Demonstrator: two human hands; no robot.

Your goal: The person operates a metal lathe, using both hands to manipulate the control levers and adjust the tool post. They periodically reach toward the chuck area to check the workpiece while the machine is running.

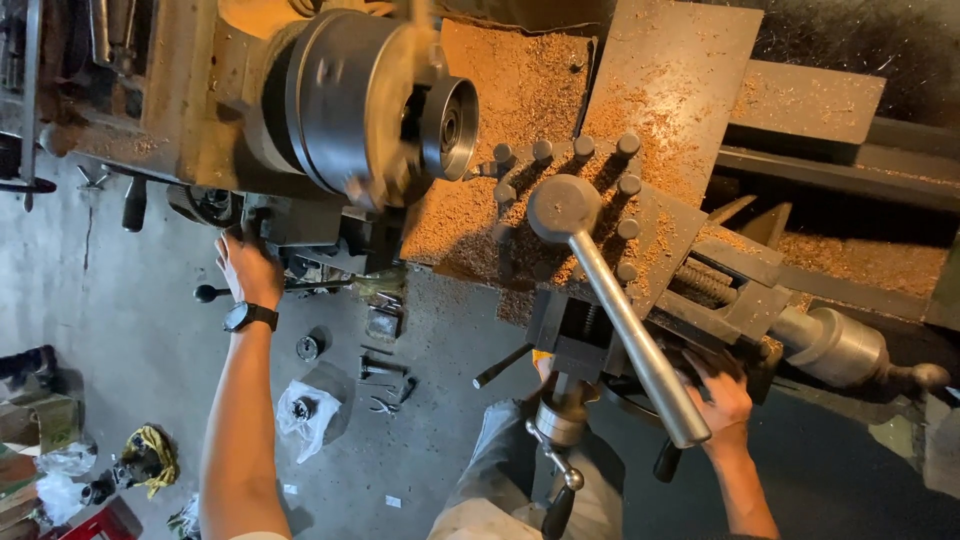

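Lathe chuck (pixel 350 100) lies between hands: left (pixel 247 268) clenched on a lever, right (pixel 722 392) gripping a handwheel.

Left hand (pixel 247 268) on lathe (pixel 300 110); right hand (pixel 722 393) on handwheel (pixel 640 395).

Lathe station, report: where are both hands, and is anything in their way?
Left hand on lathe controls under the spinning chuck. Right hand gripping carriage handwheel, mostly hidden. Long steel lever crosses above right hand; shavings coat the carriage.
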